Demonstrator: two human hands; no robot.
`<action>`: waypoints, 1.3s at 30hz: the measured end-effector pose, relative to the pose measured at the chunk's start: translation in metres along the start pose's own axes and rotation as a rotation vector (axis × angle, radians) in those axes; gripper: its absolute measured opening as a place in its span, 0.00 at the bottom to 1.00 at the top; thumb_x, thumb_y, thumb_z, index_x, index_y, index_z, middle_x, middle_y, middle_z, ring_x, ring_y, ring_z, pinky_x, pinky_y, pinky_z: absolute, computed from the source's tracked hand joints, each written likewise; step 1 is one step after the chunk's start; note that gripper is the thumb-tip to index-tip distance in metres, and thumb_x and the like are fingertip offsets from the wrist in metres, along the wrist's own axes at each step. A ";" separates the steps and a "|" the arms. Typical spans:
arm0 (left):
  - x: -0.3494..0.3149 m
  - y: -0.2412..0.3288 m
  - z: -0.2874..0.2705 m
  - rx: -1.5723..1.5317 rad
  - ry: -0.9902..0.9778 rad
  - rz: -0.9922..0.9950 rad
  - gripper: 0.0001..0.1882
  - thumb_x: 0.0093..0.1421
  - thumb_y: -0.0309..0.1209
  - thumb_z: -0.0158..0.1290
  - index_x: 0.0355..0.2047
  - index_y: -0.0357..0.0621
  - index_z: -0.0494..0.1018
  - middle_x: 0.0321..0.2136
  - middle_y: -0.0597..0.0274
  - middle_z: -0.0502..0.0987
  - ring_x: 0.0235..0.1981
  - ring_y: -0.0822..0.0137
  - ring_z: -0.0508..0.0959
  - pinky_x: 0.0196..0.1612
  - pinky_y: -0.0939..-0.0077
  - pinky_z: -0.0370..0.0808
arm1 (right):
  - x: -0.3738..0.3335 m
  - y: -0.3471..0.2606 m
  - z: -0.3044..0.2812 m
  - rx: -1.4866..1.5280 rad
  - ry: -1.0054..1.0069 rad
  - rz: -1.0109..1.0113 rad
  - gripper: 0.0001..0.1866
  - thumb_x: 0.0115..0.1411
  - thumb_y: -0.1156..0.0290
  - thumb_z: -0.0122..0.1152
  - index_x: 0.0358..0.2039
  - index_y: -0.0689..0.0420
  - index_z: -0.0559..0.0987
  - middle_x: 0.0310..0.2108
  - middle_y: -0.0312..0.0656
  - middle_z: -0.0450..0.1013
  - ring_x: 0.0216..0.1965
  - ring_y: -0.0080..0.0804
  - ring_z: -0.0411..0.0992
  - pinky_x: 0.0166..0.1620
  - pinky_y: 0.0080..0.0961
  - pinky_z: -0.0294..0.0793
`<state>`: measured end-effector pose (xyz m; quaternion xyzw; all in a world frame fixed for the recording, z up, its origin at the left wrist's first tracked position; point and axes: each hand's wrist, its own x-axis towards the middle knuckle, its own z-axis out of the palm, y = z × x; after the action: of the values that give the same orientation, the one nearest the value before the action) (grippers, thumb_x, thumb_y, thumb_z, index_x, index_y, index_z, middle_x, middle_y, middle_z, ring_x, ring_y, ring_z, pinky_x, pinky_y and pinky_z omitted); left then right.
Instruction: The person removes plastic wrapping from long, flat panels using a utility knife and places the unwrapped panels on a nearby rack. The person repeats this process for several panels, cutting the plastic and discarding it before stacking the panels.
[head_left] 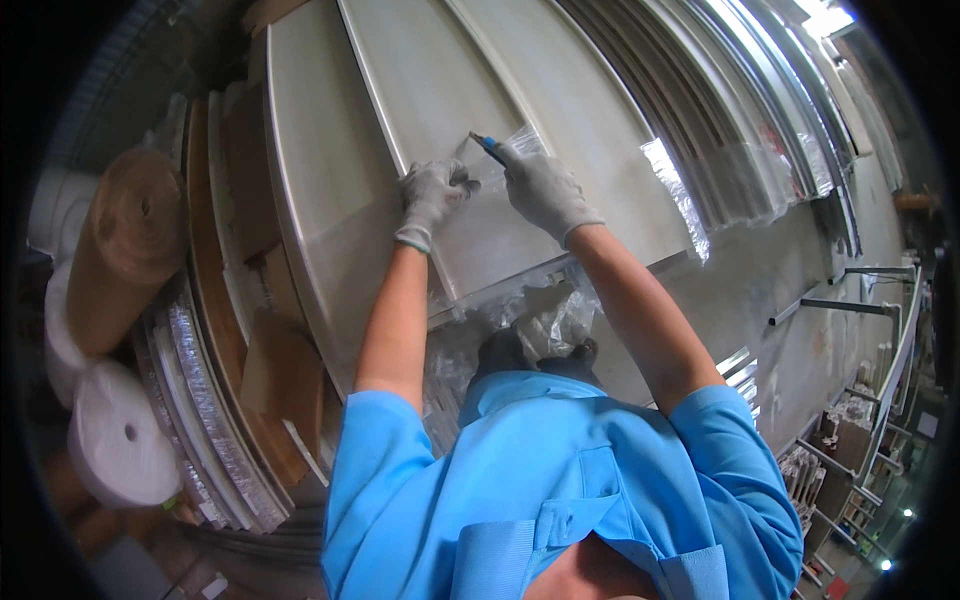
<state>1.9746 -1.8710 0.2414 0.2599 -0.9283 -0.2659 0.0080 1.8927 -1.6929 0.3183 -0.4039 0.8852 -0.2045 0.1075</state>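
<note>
My right hand [546, 193], in a pale work glove, is closed around a blue utility knife [488, 145]. Its tip points up and left over a long pale panel [440, 75]. Clear plastic film [500, 170] covers the near part of the panel and looks crumpled beside the knife. My left hand [433, 200], gloved too, is closed with curled fingers at the film by the panel's raised edge, left of the knife. It appears to pinch the film, though its fingertips are partly hidden.
Long metal profiles [690, 110] lie to the right of the panels. Loose clear plastic [560, 325] lies by my feet. On the left stand a brown roll [130, 235], a white foam roll [120, 440] and cardboard [283, 375]. A metal rack [885, 390] stands far right.
</note>
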 end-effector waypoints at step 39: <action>-0.146 0.042 0.027 0.321 0.172 0.234 0.23 0.49 0.54 0.67 0.40 0.56 0.83 0.56 0.63 0.76 0.59 0.55 0.72 0.61 0.57 0.67 | -0.310 0.058 0.016 -0.006 -0.226 0.102 0.21 0.63 0.70 0.56 0.58 0.43 0.74 0.32 0.56 0.78 0.34 0.59 0.77 0.37 0.52 0.75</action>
<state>2.0766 -1.7570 0.2571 0.1702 -0.9784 -0.0886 0.0765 2.0610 -1.4275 0.2859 -0.3791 0.8873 -0.1493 0.2159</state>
